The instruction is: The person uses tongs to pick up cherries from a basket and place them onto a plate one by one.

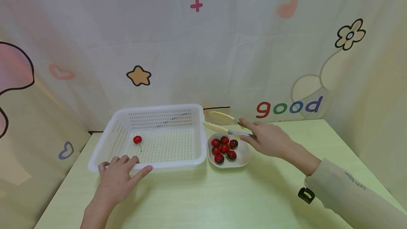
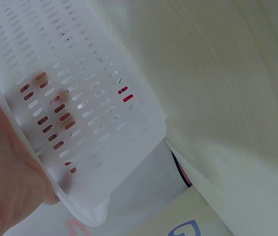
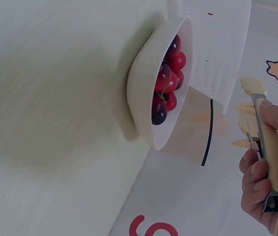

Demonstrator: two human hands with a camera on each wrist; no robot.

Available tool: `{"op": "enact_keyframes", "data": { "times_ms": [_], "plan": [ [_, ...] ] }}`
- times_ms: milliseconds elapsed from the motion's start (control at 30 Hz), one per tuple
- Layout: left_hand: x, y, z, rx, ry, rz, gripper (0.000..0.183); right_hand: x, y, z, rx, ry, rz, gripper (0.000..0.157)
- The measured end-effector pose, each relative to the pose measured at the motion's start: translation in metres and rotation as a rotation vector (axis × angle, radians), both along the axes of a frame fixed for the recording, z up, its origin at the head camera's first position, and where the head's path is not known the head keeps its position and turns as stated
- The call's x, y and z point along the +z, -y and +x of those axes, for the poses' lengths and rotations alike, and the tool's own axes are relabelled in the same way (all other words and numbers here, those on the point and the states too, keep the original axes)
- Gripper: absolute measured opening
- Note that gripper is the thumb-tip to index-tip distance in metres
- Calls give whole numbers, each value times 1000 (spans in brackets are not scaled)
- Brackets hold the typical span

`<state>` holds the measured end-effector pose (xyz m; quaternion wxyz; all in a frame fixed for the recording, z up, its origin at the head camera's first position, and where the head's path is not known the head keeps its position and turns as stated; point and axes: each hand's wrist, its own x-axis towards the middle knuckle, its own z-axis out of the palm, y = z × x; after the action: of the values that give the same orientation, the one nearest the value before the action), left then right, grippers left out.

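Note:
My left hand (image 1: 116, 179) grips the near rim of a white perforated plastic basket (image 1: 147, 166) at its left corner. Through the slots in the left wrist view, its fingers show against the inside of the basket wall. One red cherry (image 1: 137, 139) with a stem lies in the basket. My right hand (image 1: 270, 139) holds food tongs (image 1: 219, 128) with cream tips and metal arms. The tips are spread apart with nothing between them, above the basket's right rim and the bowl. That small white bowl (image 1: 243, 154), right of the basket, holds several dark red cherries (image 3: 170, 81).
Basket and bowl stand side by side on a pale green table (image 1: 206, 197). A printed curtain (image 1: 171, 52) with a star, hearts and the word "good" hangs right behind them. A dark device (image 1: 306, 195) shows by the right sleeve (image 1: 343, 183).

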<state>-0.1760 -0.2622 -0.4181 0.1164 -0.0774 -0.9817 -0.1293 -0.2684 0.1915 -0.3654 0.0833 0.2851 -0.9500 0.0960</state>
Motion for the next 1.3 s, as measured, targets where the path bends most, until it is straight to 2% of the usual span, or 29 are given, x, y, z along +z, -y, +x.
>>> {"op": "enact_keyframes", "data": {
  "times_ms": [133,433,767,1000,1300],
  "plan": [
    [0,0,0,0,0,3,54,4,4,-1,14,-28,3,59],
    [0,0,0,2,2,3,54,9,20,-3,29,-8,5,61],
    [-2,1,0,0,-4,1,55,13,41,-9,63,25,-28,60],
    [-2,1,-1,-3,-5,3,54,15,57,-12,63,88,-20,60],
    [-1,0,-1,-4,-19,6,54,13,76,-18,109,53,7,59]
  ]
}}
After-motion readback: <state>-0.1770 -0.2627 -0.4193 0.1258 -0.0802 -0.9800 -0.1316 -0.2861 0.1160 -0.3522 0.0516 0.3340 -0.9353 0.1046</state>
